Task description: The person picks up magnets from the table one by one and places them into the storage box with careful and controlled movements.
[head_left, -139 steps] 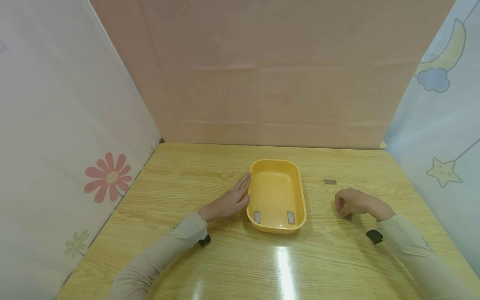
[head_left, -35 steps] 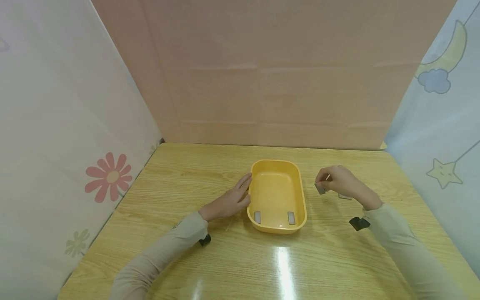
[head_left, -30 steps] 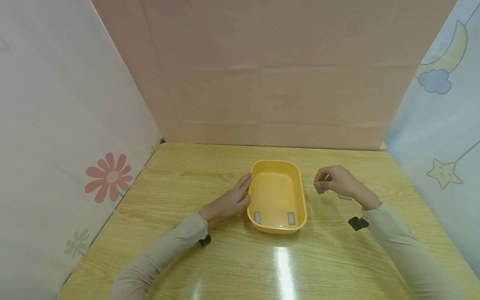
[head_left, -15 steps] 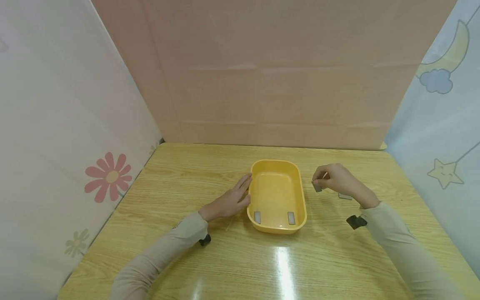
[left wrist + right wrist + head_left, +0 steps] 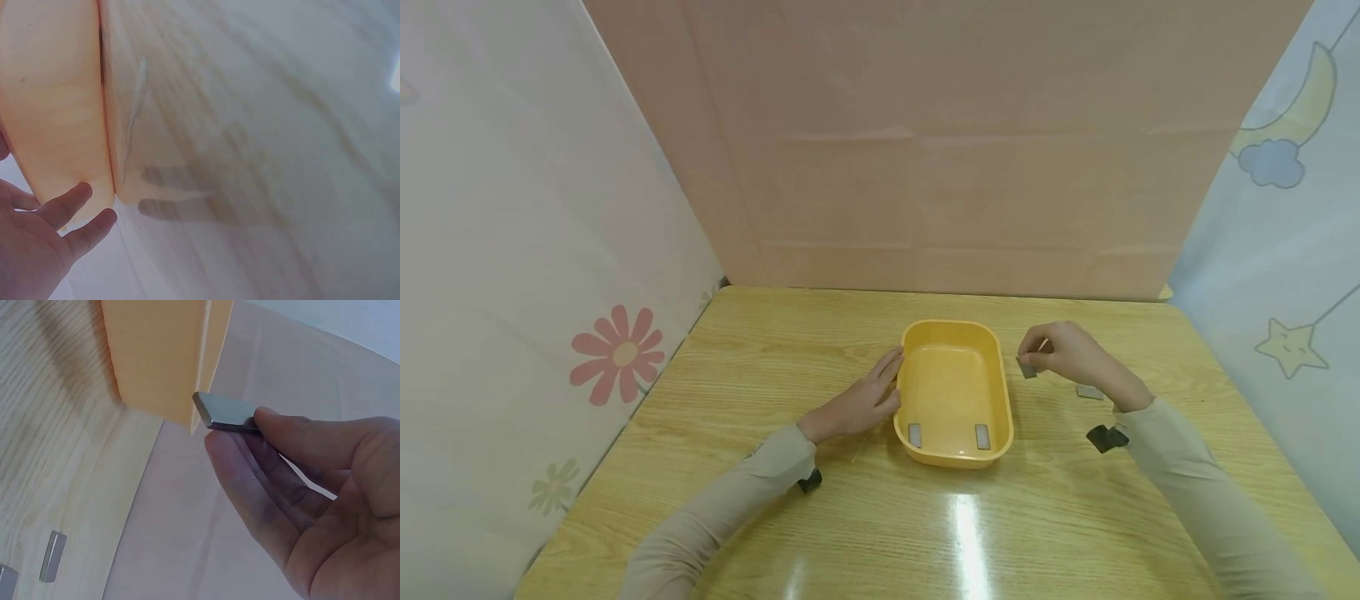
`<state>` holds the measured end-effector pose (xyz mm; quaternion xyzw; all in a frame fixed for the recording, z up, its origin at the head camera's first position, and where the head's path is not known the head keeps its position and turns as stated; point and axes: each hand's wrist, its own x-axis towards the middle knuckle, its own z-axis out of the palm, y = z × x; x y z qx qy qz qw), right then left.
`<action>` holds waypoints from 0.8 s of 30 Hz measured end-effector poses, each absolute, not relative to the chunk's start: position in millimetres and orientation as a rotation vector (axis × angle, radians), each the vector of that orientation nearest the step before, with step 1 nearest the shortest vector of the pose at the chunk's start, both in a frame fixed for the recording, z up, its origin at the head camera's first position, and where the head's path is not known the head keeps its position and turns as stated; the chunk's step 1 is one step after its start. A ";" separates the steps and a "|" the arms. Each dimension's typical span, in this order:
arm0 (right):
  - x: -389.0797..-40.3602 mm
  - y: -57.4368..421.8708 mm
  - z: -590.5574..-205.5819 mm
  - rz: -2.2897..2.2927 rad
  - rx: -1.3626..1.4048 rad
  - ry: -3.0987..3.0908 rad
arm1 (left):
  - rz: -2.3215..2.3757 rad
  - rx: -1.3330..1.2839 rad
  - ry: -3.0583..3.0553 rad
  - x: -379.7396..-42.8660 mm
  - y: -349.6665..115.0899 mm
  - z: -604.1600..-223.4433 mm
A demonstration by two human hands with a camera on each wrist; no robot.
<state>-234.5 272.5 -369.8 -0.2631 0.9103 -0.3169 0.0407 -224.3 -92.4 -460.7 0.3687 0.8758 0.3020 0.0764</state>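
My right hand pinches a small flat silver metal block between thumb and fingers, raised beside the right wall of a yellow plastic tub. In the right wrist view the block overlaps the tub's rim. Along the opposite wall lies my left hand, its extended fingers resting at the rim; the left wrist view shows these fingers spread against the tub's side. Inside the tub, near its front end, are two similar blocks, one at the left and one at the right.
Another metal block lies on the wooden table under the right wrist. In the right wrist view two blocks rest on the table, the nearer one seen whole. Curtains stand behind and at both sides.
Earlier my right hand was down at a block on the table right of the tub. It now holds one raised and has drifted left, closer to the tub. My left hand stays put.
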 end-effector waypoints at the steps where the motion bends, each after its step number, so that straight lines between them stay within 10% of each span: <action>1: -235.0 272.1 -369.2 -0.969 -0.809 2.787 | 0.904 1.103 2.627 -224.2 -92.4 -460.7; 24: -244.6 249.8 -353.6 -0.996 -0.816 2.796 | 0.900 1.109 2.610 -222.4 -89.9 -456.8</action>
